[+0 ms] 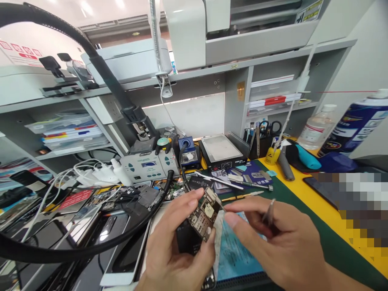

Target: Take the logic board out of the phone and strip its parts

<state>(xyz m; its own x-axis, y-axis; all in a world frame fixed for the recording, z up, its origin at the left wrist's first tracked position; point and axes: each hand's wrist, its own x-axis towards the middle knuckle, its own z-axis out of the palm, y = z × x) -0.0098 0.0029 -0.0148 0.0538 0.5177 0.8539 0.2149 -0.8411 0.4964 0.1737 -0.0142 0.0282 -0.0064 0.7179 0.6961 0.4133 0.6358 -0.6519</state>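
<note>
My left hand (172, 238) is closed around a small phone circuit board (203, 214), held tilted above the work mat with fingers on its upper edge and thumb beneath. My right hand (273, 238) is closed on metal tweezers (269, 210), whose shaft sticks up between the fingers. The thumb and forefinger of that hand pinch toward the board's right edge. The tweezer tip is hidden by the fingers. A blue mat (236, 254) lies under both hands.
A thick black hose (91, 246) loops across the left. Phones and screens (121, 258) lie at lower left. A soldering station (148, 165), hot plate (221, 151), tool holder (260, 141), clear bottle (317, 127) and spray can (357, 121) stand behind.
</note>
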